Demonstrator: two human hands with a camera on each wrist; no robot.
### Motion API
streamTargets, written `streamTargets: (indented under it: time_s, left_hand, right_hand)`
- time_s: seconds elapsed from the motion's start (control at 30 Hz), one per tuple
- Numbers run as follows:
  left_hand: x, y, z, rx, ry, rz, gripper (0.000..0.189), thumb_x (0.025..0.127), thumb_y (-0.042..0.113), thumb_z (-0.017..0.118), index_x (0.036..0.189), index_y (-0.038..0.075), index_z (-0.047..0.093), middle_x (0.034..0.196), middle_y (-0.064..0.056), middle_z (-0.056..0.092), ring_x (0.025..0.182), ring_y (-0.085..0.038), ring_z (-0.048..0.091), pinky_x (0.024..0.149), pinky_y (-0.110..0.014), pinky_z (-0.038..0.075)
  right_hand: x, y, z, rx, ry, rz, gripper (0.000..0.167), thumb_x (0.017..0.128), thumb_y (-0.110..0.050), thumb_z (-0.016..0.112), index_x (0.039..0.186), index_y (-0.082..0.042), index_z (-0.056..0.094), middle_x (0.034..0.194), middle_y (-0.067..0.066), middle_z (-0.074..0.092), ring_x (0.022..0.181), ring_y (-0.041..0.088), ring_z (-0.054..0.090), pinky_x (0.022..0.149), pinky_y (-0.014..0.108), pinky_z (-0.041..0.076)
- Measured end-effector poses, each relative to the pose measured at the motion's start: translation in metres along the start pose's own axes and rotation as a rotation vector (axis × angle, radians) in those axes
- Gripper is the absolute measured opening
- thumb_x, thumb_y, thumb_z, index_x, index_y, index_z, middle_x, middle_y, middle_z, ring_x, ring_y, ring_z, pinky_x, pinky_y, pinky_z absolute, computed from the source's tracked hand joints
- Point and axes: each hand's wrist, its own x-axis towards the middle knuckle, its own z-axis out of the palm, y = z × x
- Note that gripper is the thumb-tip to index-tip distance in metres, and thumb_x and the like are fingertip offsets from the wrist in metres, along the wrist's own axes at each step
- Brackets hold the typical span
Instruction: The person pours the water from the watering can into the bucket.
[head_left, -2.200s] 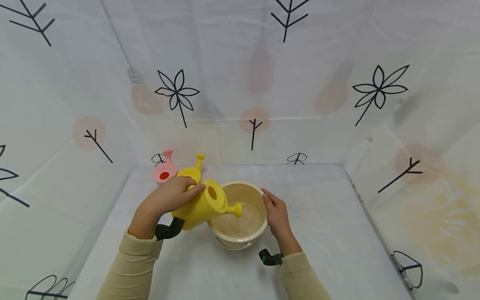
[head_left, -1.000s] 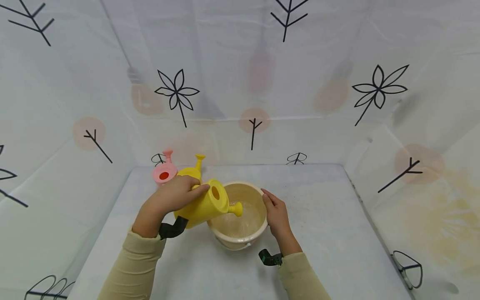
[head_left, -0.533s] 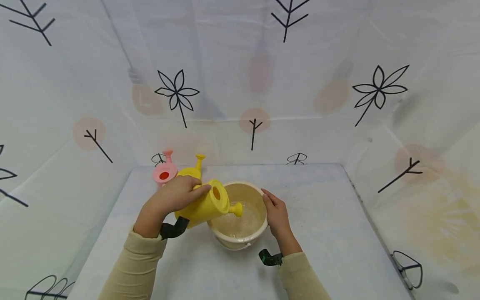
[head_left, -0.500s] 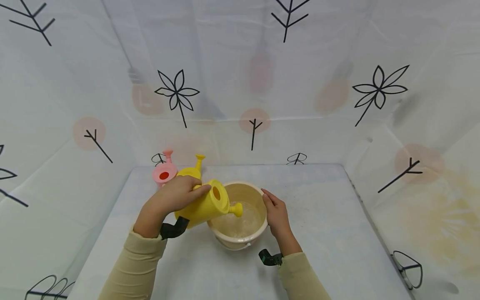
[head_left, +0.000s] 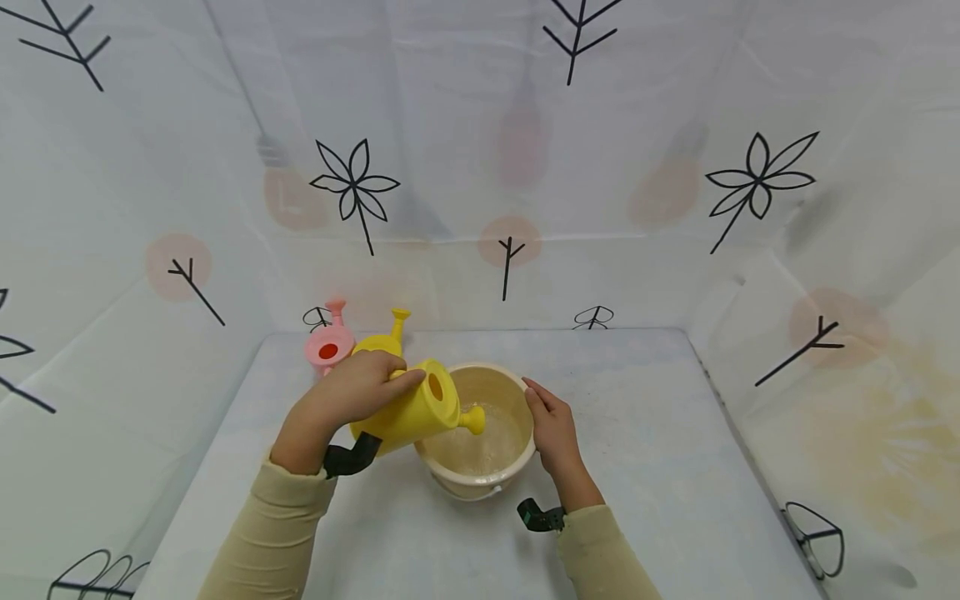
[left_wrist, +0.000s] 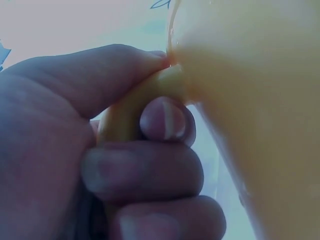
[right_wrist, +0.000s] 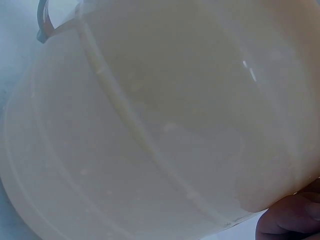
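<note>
Two hands at a beige bucket [head_left: 480, 479], left hand [head_left: 352, 392] gripping a tilted yellow watering can [head_left: 408, 408] by its handle, spout over the bucket's water, right hand [head_left: 551, 433] with straight fingers against the bucket's right rim, pink watering can [head_left: 328, 343] behind-left.

Against the earliest picture, the yellow watering can [head_left: 408, 412] is carried slightly further right and a touch higher by the left hand [head_left: 348, 396], whose forearm is drawn a little further in over the desk [head_left: 660, 467]. The can's round filling hole is shifted a little to the right. The spout tip is kept at much the same spot over the beige bucket [head_left: 495, 483], so the tilt is barely altered.
</note>
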Motion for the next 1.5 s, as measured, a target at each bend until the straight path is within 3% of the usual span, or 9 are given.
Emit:
streamTargets:
  time_s: [0.37, 1.5]
  left_hand:
    - [0.0009, 0.0025, 0.0006, 0.023, 0.015, 0.027, 0.041, 0.096, 0.046, 0.049, 0.074, 0.013, 0.059, 0.061, 0.001, 0.047, 0.065, -0.015, 0.048, 0.062, -0.027, 0.040]
    - [0.0032, 0.0093, 0.0023, 0.017, 0.000, 0.024, 0.043, 0.096, 0.046, 0.048, 0.070, 0.013, 0.056, 0.060, 0.001, 0.048, 0.062, -0.014, 0.048, 0.059, -0.027, 0.039]
  right_hand:
    - [0.0010, 0.0005, -0.0004, 0.010, -0.004, -0.003, 0.041, 0.099, -0.041, 0.049, 0.135, -0.024, 0.056, 0.142, 0.006, 0.053, 0.125, 0.026, 0.057, 0.092, 0.042, 0.052]
    - [-0.0003, -0.0022, 0.0005, 0.004, 0.016, 0.001, 0.039, 0.099, -0.037, 0.050, 0.133, -0.020, 0.059, 0.140, 0.006, 0.056, 0.127, 0.025, 0.055, 0.095, 0.041, 0.050]
